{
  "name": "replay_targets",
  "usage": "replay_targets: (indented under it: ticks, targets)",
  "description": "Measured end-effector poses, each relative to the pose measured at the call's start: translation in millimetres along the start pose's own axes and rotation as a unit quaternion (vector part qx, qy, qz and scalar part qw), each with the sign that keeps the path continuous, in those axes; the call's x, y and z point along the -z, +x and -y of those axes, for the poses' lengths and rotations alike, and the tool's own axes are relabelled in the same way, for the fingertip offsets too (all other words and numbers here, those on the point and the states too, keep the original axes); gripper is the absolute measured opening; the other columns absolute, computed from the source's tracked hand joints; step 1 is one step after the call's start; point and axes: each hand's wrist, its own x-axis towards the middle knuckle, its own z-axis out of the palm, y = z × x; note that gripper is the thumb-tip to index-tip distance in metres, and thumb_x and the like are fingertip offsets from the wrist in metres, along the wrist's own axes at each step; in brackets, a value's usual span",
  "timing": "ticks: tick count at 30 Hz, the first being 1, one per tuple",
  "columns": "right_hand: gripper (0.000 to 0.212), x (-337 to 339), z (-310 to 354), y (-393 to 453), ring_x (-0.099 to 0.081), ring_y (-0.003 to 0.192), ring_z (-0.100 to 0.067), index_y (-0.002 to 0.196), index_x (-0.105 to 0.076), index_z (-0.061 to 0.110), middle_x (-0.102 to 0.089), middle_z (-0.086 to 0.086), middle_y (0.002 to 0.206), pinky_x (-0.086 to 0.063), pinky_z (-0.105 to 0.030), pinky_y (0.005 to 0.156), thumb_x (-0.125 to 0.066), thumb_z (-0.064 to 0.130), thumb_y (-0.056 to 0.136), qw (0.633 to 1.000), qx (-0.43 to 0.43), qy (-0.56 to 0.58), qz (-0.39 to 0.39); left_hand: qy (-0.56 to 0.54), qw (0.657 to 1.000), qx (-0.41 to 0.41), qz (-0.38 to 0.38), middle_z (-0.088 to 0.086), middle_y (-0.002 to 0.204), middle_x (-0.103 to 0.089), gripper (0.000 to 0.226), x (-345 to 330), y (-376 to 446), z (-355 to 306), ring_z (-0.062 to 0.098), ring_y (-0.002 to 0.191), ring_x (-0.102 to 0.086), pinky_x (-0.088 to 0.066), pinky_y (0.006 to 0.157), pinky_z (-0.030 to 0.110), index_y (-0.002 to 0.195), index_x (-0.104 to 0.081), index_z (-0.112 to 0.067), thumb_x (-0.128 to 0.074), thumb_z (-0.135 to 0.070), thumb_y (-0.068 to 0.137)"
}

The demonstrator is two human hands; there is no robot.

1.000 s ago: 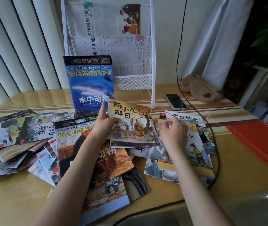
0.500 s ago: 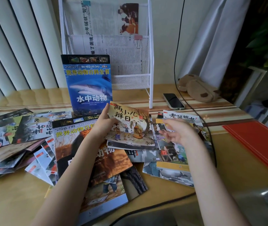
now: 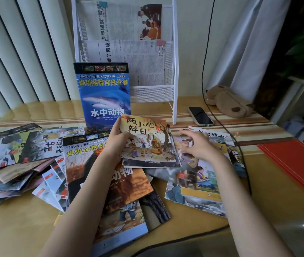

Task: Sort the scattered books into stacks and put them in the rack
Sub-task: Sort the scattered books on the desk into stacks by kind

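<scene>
Early going: left hand (image 3: 116,140) grips a small pile of picture books (image 3: 148,145), right hand (image 3: 197,143) hovers open beside it; 1 shark book (image 3: 104,95) leans at the rack (image 3: 173,58), other books (image 3: 17,154) scattered on the table (image 3: 14,229)

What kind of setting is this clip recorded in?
Probably a home desk or reading corner by a window: vertical blinds and a curtain behind, children's picture books scattered on the wooden table, and a plush pencil case.
</scene>
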Motion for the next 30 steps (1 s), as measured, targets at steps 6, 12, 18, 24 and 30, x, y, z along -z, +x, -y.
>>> replay_targets:
  ticks: [6, 12, 18, 24, 30]
  targets:
    - [0.026, 10, -16, -3, -0.055, 0.074, -0.023, 0.091, -0.061, 0.008, -0.065, -0.009, 0.089, -0.034, -0.024, 0.051, -0.042, 0.024, 0.098, 0.953, -0.079, 0.053, -0.289, 0.008, 1.000, -0.001, 0.010, 0.009, 0.125, -0.056, 0.078, -1, 1, 1, 0.029, 0.100, -0.064, -0.057, 0.077, 0.041, 0.149, -0.020, -0.028, -0.049, 0.008, 0.086]
    - [0.021, -6, 4, -10, -0.048, 0.114, -0.015, 0.113, -0.062, 0.024, -0.056, 0.005, 0.125, -0.036, -0.040, 0.099, -0.051, 0.017, 0.096, 0.865, -0.133, 0.467, -0.126, 0.015, 0.999, -0.037, 0.019, 0.013, 0.113, -0.063, 0.038, -5, -3, 1, 0.027, 0.092, -0.066, -0.059, 0.075, 0.038, 0.124, -0.050, -0.018, -0.056, -0.002, 0.089]
    - [0.037, -21, 40, -15, -0.039, 0.132, -0.020, 0.134, -0.049, 0.024, -0.045, 0.004, 0.142, -0.036, -0.042, 0.101, -0.037, 0.037, 0.100, 0.875, -0.098, 0.470, -0.058, 0.072, 0.993, -0.096, 0.013, -0.001, 0.118, -0.056, 0.050, -13, -3, 3, 0.013, 0.092, -0.062, -0.058, 0.063, 0.023, 0.141, -0.031, -0.026, -0.050, -0.014, 0.096]
    - [0.024, 2, 44, -4, -0.052, 0.083, -0.019, 0.112, -0.043, 0.011, -0.053, -0.008, 0.101, -0.038, -0.031, 0.071, -0.042, 0.031, 0.099, 0.925, 0.045, 0.336, -0.174, 0.086, 0.968, -0.229, 0.058, -0.003, 0.130, -0.046, 0.063, -39, -3, -17, 0.016, 0.116, -0.053, -0.048, 0.098, 0.038, 0.146, -0.014, -0.026, -0.048, -0.010, 0.097]
    - [0.078, 15, 16, -5, -0.032, 0.137, -0.017, 0.146, -0.026, 0.025, -0.031, 0.004, 0.152, -0.028, -0.048, 0.112, -0.057, 0.057, 0.081, 0.923, 0.014, 0.360, -0.135, 0.056, 0.971, -0.196, 0.127, -0.002, 0.148, -0.029, 0.107, -61, 12, 5, 0.024, 0.123, -0.052, -0.051, 0.095, 0.047, 0.145, -0.006, -0.048, -0.073, -0.001, 0.076]
